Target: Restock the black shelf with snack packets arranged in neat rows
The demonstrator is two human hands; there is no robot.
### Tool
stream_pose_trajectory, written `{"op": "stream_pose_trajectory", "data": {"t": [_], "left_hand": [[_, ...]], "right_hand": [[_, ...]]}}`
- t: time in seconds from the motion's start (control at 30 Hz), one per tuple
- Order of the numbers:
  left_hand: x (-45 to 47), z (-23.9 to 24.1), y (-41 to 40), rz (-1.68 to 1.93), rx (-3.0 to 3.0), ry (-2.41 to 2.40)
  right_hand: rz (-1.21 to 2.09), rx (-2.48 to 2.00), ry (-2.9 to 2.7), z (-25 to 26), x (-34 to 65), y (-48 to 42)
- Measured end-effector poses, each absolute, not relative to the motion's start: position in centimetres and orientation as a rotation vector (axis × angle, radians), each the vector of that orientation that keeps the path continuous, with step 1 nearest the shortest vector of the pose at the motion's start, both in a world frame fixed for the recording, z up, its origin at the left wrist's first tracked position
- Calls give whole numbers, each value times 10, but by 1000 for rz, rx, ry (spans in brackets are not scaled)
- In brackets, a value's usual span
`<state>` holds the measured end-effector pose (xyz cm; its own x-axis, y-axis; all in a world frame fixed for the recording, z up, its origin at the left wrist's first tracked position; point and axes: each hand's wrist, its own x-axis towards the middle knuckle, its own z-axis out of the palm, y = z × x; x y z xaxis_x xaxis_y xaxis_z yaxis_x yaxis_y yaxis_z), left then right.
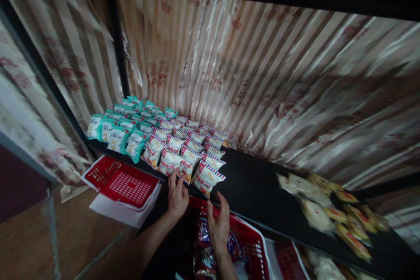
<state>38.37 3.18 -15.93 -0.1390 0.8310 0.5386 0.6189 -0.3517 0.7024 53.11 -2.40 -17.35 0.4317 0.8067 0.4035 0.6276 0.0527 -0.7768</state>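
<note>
Rows of white snack bags (207, 178) with red-and-blue striped edges stand upright on the black shelf (249, 183). My left hand (177, 197) is at the shelf's front edge, fingers extended against the lower front of a front-row bag (169, 161). To its right, my right hand (218, 223) has its thumb and fingers apart, just below the bottom corner of the rightmost front bag; whether a fingertip touches it I cannot tell. Neither hand grips anything. Below my right hand is a red basket (260, 247) with shiny purple and red packages (203, 232) in it.
Teal snack bags (116, 139) fill the shelf's left end. Flat white and yellow packages (315, 210) lie at the right. An open-grid red basket (123, 183) sits low on the left. Striped curtains (210, 61) hang behind, between dark shelf posts (116, 39).
</note>
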Motion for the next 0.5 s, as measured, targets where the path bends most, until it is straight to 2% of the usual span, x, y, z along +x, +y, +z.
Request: {"op": "stream_pose_trajectory", "data": {"t": [0.13, 0.33, 0.5], "left_hand": [[371, -159, 24, 1427, 2000, 1596], [371, -156, 12, 849, 2447, 1116], [383, -158, 7, 592, 2549, 884]], "right_hand": [[303, -1718, -1161, -179, 537, -52], [506, -1968, -1189, -207, 577, -97], [533, -2244, -1199, -244, 608, -137]]}}
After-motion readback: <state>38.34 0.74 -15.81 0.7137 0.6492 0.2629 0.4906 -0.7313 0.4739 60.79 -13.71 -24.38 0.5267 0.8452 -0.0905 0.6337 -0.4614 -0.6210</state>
